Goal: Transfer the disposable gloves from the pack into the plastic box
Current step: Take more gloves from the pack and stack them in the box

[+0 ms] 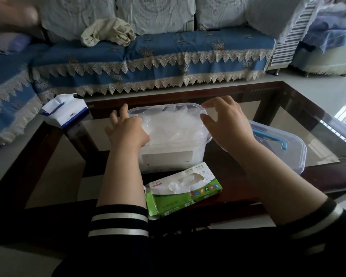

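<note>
My 2 bare hands reach over a clear plastic box (205, 111) that stands on a dark-framed glass coffee table (287, 108). The box is heaped with a pile of thin, translucent disposable gloves (174, 126) that rises to its rim. My left hand (128, 128) lies on the left side of the pile, fingers spread and fairly straight, pressing down on the gloves. My right hand (226, 120) is at the box's right edge, fingers loosely bent and spread, fingertips at the rim; I cannot tell whether it holds anything.

In front of the box, nearest me, lies the green and white glove pack (184, 192), its torn oval opening facing up, with something white showing inside. To the right of the box lies a clear lid with a blue handle (277, 142). At the table's far left corner sits a white and blue tissue pack (65, 112). A blue, lace-trimmed sofa (148, 54) stands behind the table.
</note>
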A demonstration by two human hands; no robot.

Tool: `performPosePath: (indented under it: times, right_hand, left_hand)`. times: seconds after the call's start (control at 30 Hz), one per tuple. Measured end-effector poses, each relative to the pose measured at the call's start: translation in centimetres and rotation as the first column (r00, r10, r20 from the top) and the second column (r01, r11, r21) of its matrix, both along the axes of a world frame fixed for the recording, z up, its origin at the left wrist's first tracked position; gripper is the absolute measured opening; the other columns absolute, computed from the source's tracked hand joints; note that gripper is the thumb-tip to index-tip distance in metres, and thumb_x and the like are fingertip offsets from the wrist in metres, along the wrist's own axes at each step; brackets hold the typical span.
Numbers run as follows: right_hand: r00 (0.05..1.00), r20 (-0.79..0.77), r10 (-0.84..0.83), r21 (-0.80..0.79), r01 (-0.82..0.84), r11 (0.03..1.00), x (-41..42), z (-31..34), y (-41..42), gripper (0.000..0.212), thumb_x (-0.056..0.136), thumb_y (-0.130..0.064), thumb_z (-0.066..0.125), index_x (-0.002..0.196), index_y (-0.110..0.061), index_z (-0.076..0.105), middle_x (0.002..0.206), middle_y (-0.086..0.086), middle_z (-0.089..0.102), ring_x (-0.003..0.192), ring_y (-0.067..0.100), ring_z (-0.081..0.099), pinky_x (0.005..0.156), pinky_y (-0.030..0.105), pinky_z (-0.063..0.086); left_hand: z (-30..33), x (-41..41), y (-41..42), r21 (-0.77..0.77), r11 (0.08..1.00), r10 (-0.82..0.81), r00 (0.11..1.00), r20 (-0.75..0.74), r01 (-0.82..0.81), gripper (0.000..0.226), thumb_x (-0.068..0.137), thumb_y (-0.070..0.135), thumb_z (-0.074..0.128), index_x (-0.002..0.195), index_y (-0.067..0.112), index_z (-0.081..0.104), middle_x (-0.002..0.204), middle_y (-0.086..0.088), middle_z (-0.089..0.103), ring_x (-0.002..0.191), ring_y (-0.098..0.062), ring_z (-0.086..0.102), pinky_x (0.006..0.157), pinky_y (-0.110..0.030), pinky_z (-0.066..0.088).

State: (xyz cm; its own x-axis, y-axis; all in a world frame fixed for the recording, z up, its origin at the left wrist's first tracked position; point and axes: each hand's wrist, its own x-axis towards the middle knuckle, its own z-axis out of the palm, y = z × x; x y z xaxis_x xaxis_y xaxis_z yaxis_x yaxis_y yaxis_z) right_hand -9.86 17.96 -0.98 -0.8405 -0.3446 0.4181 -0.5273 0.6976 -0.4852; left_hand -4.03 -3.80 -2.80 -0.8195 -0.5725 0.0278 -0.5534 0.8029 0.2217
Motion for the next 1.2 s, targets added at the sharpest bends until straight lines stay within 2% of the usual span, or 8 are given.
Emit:
performPosePath:
  times: [0.1,0.23,0.47,0.57,0.67,0.8,1.03,1.2]
  right_hand:
    - [0.981,-0.094,0.171,-0.22,-0.188,0.957,3.1,0.0,1.1,0.026,0.09,-0.033,0.056,0.108,-0.014,0.061,0.091,-0.013,0.057,0.079,0.003,0.056,0.073,0.018,0.049]
    - [0.908,0.087,0.411,-0.104,-0.402,0.91,6.1,-2.0,1.1,0.023,0.087,-0.042,0.058,0.099,-0.023,0.063,0.069,-0.019,0.056,0.066,0.001,0.057,0.062,0.015,0.047]
    - [0.837,0.385,0.388,0.37,-0.525,0.766,6.7,-5.5,-0.9,0.024,0.091,-0.04,0.059,0.112,-0.031,0.064,0.11,-0.009,0.061,0.099,0.013,0.059,0.077,0.027,0.045]
    - [0.819,0.473,0.325,0.397,-0.527,0.752,6.4,-6.9,-1.2,0.029,0.093,-0.045,0.053,0.119,-0.037,0.063,0.116,-0.005,0.052,0.104,0.019,0.057,0.079,0.031,0.045]
    - [0.818,0.456,0.349,0.378,-0.534,0.757,6.3,-7.6,-1.4,0.026,0.095,-0.045,0.051,0.113,-0.037,0.067,0.113,-0.003,0.054,0.104,0.021,0.059,0.082,0.034,0.047]
    - [0.825,0.458,0.331,0.465,-0.539,0.702,6.7,-7.6,-1.4,0.023,0.096,-0.034,0.05,0.113,-0.037,0.065,0.096,-0.004,0.043,0.102,0.019,0.054,0.07,0.028,0.033]
    - [0.895,0.362,0.26,0.48,-0.418,0.771,6.6,-8.2,-2.1,0.025,0.093,-0.032,0.051,0.103,-0.016,0.067,0.109,0.004,0.06,0.099,0.026,0.06,0.064,0.03,0.034]
    - [0.881,0.359,0.308,0.298,-0.421,0.857,6.1,-7.8,-1.6,0.018,0.091,-0.031,0.058,0.102,-0.025,0.07,0.105,-0.001,0.056,0.091,0.022,0.06,0.071,0.032,0.046]
  left_hand:
    - [0.6,1.5,0.4,-0.028,0.999,0.014,0.99,-0.142,-0.019,0.043,0.088,0.023,0.067,0.13,0.027,0.058,0.163,-0.003,0.005,0.148,-0.033,0.002,0.116,-0.054,0.013]
    - [0.5,3.3,1.6,-0.076,0.995,-0.086,0.973,-0.216,0.071,0.039,0.09,0.032,0.066,0.128,0.025,0.061,0.158,-0.005,0.025,0.145,-0.031,0.016,0.116,-0.045,0.018]
    - [0.1,4.7,3.3,-0.001,0.982,-0.175,0.902,-0.394,0.19,0.013,0.093,0.023,0.061,0.102,0.017,0.069,0.118,0.0,0.062,0.109,-0.022,0.055,0.09,-0.036,0.047]
    - [1.4,6.5,5.7,0.111,0.94,-0.228,0.833,-0.505,0.324,0.005,0.092,0.023,0.063,0.09,0.021,0.067,0.086,0.014,0.063,0.078,-0.008,0.06,0.071,-0.028,0.052]
    - [0.7,8.0,7.2,0.347,0.86,-0.315,0.924,-0.216,0.375,0.009,0.088,0.032,0.068,0.096,0.028,0.068,0.091,0.015,0.066,0.083,-0.005,0.061,0.079,-0.032,0.055]
    - [-1.9,8.0,7.6,0.305,0.902,-0.382,0.896,0.228,0.307,0.069,0.08,0.045,0.074,0.137,0.022,0.043,0.134,-0.001,0.054,0.12,-0.022,0.051,0.098,-0.043,0.047]
    - [-4.0,6.9,8.0,0.369,0.899,-0.38,0.839,0.39,0.235,0.094,0.08,0.037,0.078,0.152,0.029,0.018,0.157,-0.001,0.022,0.141,-0.033,0.022,0.111,-0.047,0.033]
    - [-4.8,6.6,7.5,0.352,0.908,-0.366,0.839,0.402,0.227,0.087,0.08,0.034,0.077,0.149,0.034,0.025,0.149,-0.007,0.032,0.137,-0.036,0.027,0.11,-0.047,0.034]
